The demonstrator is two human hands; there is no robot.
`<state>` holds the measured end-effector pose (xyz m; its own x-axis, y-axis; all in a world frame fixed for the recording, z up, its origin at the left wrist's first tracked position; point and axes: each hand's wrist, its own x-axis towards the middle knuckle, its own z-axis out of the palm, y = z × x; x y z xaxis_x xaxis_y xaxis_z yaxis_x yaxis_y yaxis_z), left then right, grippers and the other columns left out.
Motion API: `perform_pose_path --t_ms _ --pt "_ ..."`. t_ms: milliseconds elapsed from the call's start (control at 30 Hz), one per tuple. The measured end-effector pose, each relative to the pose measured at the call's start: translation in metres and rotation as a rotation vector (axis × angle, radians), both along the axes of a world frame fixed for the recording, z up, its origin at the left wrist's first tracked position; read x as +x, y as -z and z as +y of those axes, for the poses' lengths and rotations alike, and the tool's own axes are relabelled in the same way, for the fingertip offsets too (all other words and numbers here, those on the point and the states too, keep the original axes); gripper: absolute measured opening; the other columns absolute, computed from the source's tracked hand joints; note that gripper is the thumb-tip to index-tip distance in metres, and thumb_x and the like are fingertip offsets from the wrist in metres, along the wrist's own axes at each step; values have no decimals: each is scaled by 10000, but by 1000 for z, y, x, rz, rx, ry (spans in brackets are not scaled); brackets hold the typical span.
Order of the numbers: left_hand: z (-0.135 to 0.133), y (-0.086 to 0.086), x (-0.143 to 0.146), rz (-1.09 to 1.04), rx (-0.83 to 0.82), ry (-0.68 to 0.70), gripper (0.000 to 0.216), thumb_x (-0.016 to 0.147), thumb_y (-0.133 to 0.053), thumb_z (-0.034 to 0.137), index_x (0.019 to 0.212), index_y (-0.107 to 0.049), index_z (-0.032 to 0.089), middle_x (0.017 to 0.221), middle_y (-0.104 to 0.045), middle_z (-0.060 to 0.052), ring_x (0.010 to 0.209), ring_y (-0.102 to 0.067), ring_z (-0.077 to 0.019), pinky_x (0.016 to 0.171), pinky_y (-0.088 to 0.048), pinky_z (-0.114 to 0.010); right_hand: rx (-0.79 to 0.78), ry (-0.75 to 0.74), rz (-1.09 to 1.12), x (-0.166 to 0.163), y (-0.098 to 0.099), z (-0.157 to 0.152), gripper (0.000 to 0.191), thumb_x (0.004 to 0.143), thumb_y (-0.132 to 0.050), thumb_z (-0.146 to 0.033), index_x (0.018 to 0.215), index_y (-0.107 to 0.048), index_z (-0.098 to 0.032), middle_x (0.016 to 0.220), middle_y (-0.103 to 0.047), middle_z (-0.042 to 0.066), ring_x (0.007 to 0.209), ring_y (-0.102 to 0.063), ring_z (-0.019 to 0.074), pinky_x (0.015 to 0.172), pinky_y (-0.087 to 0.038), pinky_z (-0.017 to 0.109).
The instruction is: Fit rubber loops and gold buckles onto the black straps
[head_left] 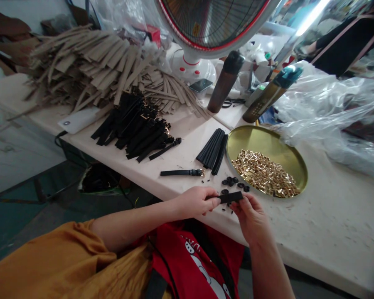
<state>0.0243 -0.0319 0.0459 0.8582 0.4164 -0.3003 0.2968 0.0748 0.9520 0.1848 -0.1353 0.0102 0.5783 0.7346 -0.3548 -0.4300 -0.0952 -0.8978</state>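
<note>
My left hand [197,202] pinches one end of a short black strap [229,197] at the near edge of the white table [330,224]. My right hand [252,215] grips the strap's other end, fingers curled around it. Just beyond lie a few small black loops [230,181]. A finished black strap with a gold buckle [182,172] rests to the left. A small bundle of plain black straps [213,150] lies next to a round brass tray [268,141] that holds a heap of gold buckles [264,173].
A pile of black buckled straps [137,126] and a large heap of tan strips [90,66] fill the far left. A desk fan [205,25], two bottles [226,81] and clear plastic bags [336,112] stand behind. Another person's dark sleeve [345,41] shows top right.
</note>
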Motion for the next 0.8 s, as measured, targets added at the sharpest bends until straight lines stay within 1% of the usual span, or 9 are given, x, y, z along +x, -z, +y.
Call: perform_pose_path --t_ms 67,167,300,400,500,567,633,733,800 --pt "0 1 0 31 186 -2 200 807 -433 303 842 -565 158 604 -478 45 529 -431 -72 511 -302 -187 -1 18 93 -4 0 2 296 514 -805 -324 751 -662 -218 689 -654 -32 556 -589 65 562 -521 172" --pt "0 6 0 82 391 -32 200 813 -418 275 809 -587 168 622 -520 30 574 -455 -91 528 -301 -196 -14 1 180 -4 0 1 327 548 -791 -333 831 -683 -209 697 -662 -15 586 -599 66 598 -528 157" --pt "-1 11 1 108 504 -35 229 830 -398 285 885 -596 185 713 -589 9 650 -510 -113 572 -333 -201 -13 -41 257 -1 2 -3 321 603 -761 -310 897 -683 -206 740 -672 0 612 -610 71 639 -532 159" --pt "-2 11 2 99 584 -1 243 843 -380 289 919 -589 192 771 -612 0 693 -536 -122 594 -351 -202 -24 -74 274 -1 3 -7 352 605 -759 -236 945 -668 -218 915 -677 18 689 -627 79 714 -527 175" --pt "-4 11 2 139 724 57 232 843 -380 289 864 -590 191 767 -620 -4 695 -551 -133 593 -353 -210 -38 -120 244 -4 3 -9 379 635 -734 -221 1003 -644 -209 1044 -647 43 696 -623 71 734 -520 179" --pt "-5 12 2 185 810 77 237 846 -374 300 852 -585 191 766 -625 -8 696 -562 -142 591 -355 -217 -44 -113 182 -8 3 -10 358 657 -717 -255 1004 -640 -208 1026 -654 43 664 -617 69 716 -526 191" --pt "-6 13 1 209 864 87 244 851 -366 308 874 -581 195 784 -633 -11 712 -574 -149 599 -364 -221 -52 -81 100 -11 4 -11 341 667 -709 -289 993 -640 -213 937 -676 28 629 -613 71 685 -531 200" --pt "-7 14 -2 207 876 94 249 857 -358 313 910 -577 207 801 -641 -5 725 -584 -148 609 -376 -219 -64 -28 46 -14 8 -13 315 645 -723 -319 930 -653 -205 727 -673 -2 578 -600 78 619 -526 196" --pt "-9 14 -5 202 864 105 251 858 -358 318 921 -578 216 796 -643 0 722 -587 -147 604 -376 -218 -54 -1 66 -15 12 -15 286 610 -742 -339 847 -659 -201 672 -656 -10 537 -579 75 578 -517 200"
